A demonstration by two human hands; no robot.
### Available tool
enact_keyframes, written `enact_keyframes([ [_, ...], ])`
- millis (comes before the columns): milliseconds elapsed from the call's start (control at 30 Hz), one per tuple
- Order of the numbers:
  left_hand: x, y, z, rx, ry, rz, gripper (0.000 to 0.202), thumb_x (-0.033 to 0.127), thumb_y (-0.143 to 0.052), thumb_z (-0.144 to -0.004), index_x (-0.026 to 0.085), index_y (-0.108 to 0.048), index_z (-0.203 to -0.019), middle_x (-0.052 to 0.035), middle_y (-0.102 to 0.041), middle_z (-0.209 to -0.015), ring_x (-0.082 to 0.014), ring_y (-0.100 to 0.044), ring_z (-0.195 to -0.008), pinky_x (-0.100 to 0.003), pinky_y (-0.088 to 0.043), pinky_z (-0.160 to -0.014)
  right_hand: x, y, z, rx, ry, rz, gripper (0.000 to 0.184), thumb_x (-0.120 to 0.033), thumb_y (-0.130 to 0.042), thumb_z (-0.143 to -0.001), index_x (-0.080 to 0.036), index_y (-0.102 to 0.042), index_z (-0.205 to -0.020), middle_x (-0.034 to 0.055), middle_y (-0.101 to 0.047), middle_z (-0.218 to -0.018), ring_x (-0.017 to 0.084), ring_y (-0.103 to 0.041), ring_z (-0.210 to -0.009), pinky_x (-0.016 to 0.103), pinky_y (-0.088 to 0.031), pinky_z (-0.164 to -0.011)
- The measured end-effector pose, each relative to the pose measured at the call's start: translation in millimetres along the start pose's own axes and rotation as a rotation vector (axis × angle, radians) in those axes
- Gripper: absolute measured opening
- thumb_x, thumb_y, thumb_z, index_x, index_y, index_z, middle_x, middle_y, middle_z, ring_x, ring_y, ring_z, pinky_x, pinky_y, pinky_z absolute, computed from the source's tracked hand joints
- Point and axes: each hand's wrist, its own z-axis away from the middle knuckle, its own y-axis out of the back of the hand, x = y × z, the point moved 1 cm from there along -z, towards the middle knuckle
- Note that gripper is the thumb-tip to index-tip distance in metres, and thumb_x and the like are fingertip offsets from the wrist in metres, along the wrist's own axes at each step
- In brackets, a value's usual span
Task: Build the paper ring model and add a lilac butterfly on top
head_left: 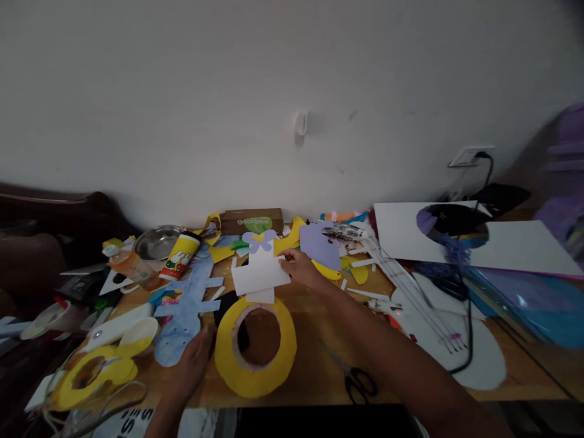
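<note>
One pair of scissors lies near the table's edge, right of centre. To its left is one yellow ring, and farther left one yellow cutout with a hole. The left hand is between the ring and one blue cutout; whether its fingers grip anything I cannot tell.

At the ring's far side is one white paper piece, its right edge pinched narrowly between the thumb and fingers of the right hand. One purple butterfly shape with a yellow middle shows just beyond the paper. One purple sheet lies to the right of that hand.

Farther left stand or lean one bottle of orange liquid, one tilted rabbit-print cup and one metal bowl. Farthest on the table, by the wall, sits one brown box marked "goodme"; one white hook is on the wall.
</note>
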Motion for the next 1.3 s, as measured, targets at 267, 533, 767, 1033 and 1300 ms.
enact_keyframes([
  [267, 45, -17.3, -112, -0.173, 0.077, 0.188, 0.036, 0.053, -0.065, -0.083, 0.018, -0.071, -0.087, -0.0058, -0.073, -0.079, -0.0200, -0.065, -0.073, -0.027, -0.051, -0.067, 20, -10, -20, -0.041, -0.097, -0.008, 0.026, -0.030, -0.059, -0.074, -0.016, -0.069, -0.093, 0.0036, -0.068, -0.083, 0.017, -0.061, -0.074, 0.028, -0.048, -0.067],
  [533, 48, -82.8, -132, -0.134, 0.299, 0.586, 0.026, 0.022, -0.074, -0.078, 0.013, -0.064, -0.100, -0.0117, -0.077, -0.090, -0.0263, -0.075, -0.086, -0.037, -0.062, -0.078, 29, -1, -21, 0.026, -0.145, -0.062, 0.028, -0.035, -0.063, -0.074, -0.017, -0.064, -0.096, 0.0056, -0.067, -0.094, 0.020, -0.061, -0.086, 0.033, -0.049, -0.078],
  [767, 53, -93.5, -102, -0.087, 0.336, 0.701, 0.029, 0.019, -0.074, -0.077, 0.013, -0.064, -0.104, -0.0117, -0.077, -0.098, -0.0286, -0.074, -0.095, -0.039, -0.062, -0.085, 17, 8, -3, -0.154, -0.220, -0.214, 0.047, -0.042, -0.078, -0.066, -0.017, -0.064, -0.104, 0.0070, -0.073, -0.097, 0.022, -0.068, -0.083, 0.032, -0.053, -0.070],
  [1033, 64, -94.9, -94, -0.127, 0.344, 0.710, 0.027, 0.015, -0.074, -0.077, 0.011, -0.065, -0.103, -0.0140, -0.077, -0.098, -0.0292, -0.075, -0.095, -0.039, -0.062, -0.085, 2, 16, 3, -0.163, -0.257, -0.222, 0.039, -0.045, -0.078, -0.067, -0.013, -0.069, -0.089, 0.0064, -0.073, -0.087, 0.019, -0.065, -0.072, 0.028, -0.049, -0.062],
  [1300, 64, -97.4, -94, -0.140, 0.348, 0.700, 0.025, 0.014, -0.071, -0.080, 0.013, -0.065, -0.105, -0.0120, -0.078, -0.098, -0.0268, -0.075, -0.091, -0.039, -0.062, -0.086, 2, 19, 5, -0.148, -0.253, -0.273, 0.040, -0.048, -0.079, -0.065, -0.014, -0.070, -0.083, 0.0054, -0.074, -0.084, 0.020, -0.065, -0.072, 0.028, -0.049, -0.061],
])
